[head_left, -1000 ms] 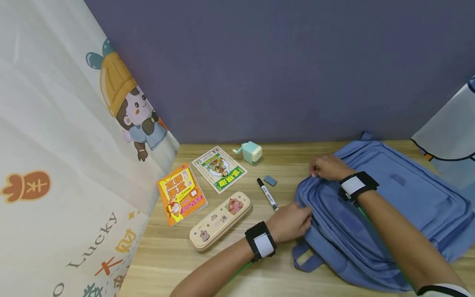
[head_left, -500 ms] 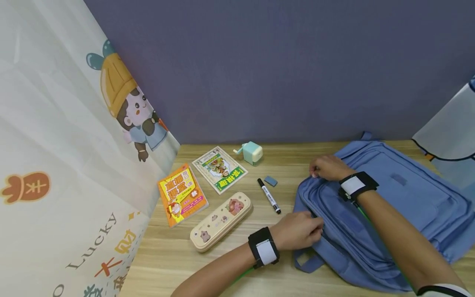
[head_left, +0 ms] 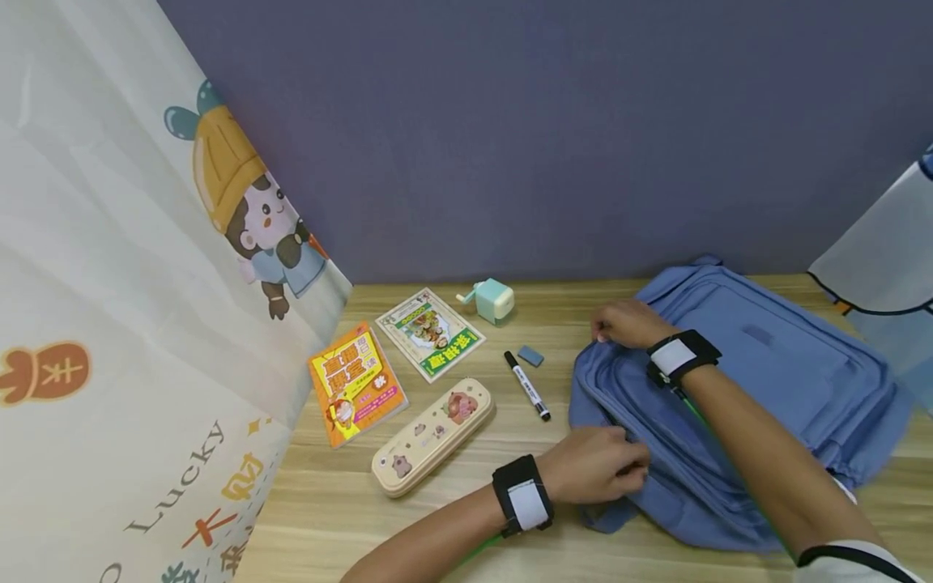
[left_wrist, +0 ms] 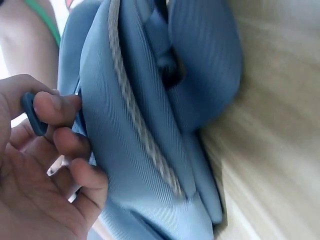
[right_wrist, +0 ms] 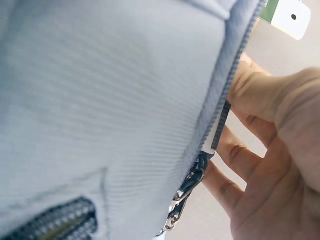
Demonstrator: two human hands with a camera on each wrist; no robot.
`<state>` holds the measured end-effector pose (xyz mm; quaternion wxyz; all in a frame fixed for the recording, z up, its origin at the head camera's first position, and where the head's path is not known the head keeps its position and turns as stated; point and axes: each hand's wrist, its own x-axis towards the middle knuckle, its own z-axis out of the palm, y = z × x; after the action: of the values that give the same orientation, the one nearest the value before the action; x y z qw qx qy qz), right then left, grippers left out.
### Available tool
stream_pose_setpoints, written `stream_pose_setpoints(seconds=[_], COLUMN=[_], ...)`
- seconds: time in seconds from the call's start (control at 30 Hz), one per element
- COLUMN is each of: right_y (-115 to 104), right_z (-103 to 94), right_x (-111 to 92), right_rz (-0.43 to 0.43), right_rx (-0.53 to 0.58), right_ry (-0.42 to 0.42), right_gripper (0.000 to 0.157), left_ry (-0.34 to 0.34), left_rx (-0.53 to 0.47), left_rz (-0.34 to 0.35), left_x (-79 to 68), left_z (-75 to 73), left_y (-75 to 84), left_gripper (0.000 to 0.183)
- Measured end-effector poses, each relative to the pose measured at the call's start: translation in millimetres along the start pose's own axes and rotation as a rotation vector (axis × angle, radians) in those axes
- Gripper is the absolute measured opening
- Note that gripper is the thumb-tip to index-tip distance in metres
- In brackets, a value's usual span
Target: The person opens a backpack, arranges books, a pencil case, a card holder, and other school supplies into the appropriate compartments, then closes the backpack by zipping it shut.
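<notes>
A blue backpack (head_left: 780,364) lies on the wooden table at the right of the head view. My left hand (head_left: 598,465) is at the bag's near left side, fingers curled. In the left wrist view, its thumb and index finger pinch a dark zipper pull (left_wrist: 34,114) beside the ribbed blue fabric. Farther back, my right hand (head_left: 632,324) grips the bag's top left corner. The right wrist view shows its thumb and fingers on either side of the zippered edge (right_wrist: 220,112), above a metal zipper slider (right_wrist: 182,192).
Left of the bag lie a black-capped marker (head_left: 527,385), a small blue eraser (head_left: 530,355) and a cream pencil case (head_left: 433,437). Behind them are an orange book (head_left: 357,385), a green-and-white book (head_left: 430,334) and a teal crank sharpener (head_left: 494,301). A dark partition (head_left: 554,146) rises behind.
My left hand has moved right and toward the near edge along the bag's side, uncovering the marker's lower end. The backpack and my right hand have shifted slightly left.
</notes>
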<state>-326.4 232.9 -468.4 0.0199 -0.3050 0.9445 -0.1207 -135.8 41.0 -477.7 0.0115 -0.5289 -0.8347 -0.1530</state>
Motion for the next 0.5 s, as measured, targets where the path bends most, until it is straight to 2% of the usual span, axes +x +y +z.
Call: stream_pose_setpoints(seconds=[0.13, 0.27, 0.37, 0.43, 0.5], right_y=[-1, -3, -10, -20, -35], right_z=[3.4, 3.6, -4.7, -15.5, -29.3], right_x=[8, 8, -4, -18, -36], right_rz=[0.001, -0.024, -0.048, -0.057, -0.059], right_rx=[-0.016, -0.018, 0.003, 0.013, 0.029], right_ry=[0.002, 0.017, 0.043, 0.071, 0.089], right_gripper=[0.018, 0.018, 0.012, 0.008, 0.011], left_ry=[-0.011, -0.028, -0.034, -0.027, -0.016], left_rx=[-0.004, -0.044, -0.085, -0.091, -0.08], left_rz=[0.037, 0.011, -0.029, -0.062, -0.099], left_x=[2.3, 2.7, -1.1, -5.1, -9.3], left_z=[2.1, 1.7, -1.4, -4.8, -8.3], left_y=[7.4, 9.8, 5.5, 0.3, -5.9], left_gripper=[0.013, 0.015, 0.014, 0.011, 0.008])
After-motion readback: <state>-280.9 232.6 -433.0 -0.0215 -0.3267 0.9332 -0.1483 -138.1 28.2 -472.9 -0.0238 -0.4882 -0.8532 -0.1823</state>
